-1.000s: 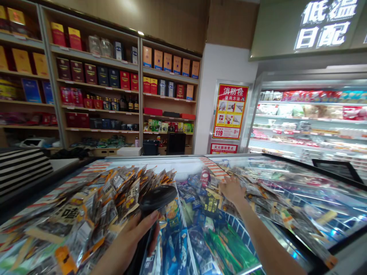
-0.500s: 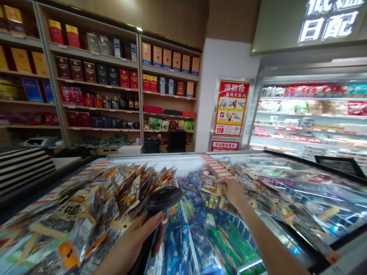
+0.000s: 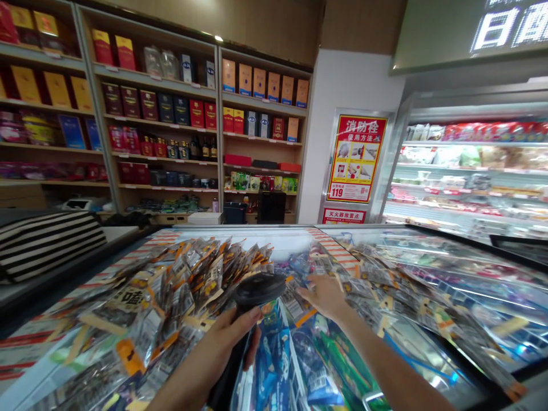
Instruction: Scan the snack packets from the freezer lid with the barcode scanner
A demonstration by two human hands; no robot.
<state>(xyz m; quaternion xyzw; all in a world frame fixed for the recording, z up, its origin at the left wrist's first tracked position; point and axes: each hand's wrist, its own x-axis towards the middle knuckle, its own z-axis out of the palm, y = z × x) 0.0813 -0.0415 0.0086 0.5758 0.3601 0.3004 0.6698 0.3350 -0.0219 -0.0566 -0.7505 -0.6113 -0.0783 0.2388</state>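
My left hand (image 3: 233,334) is wrapped round the handle of a black handheld barcode scanner (image 3: 259,289), whose head points away over the freezer. Just right of the scanner head, my right hand (image 3: 324,295) pinches the edge of a snack packet (image 3: 297,302) with orange trim; its printed label side faces up. Below that packet lie blue bags (image 3: 317,374) and a green bag (image 3: 349,362) in a white wire basket. To the left is a heap of similar clear-and-orange snack packets (image 3: 171,297) on the freezer lid.
More packets (image 3: 411,297) lie on the glass at right. A black-and-white striped thing (image 3: 51,242) sits at the left. Behind the freezer stand shelves of boxed goods (image 3: 180,111), a red fire-hydrant poster (image 3: 356,160) and a lit chiller (image 3: 466,165).
My right hand has moved left toward the scanner with the packet, which now shows its other side. The scanner appears slightly further right, and the whole view has shifted.
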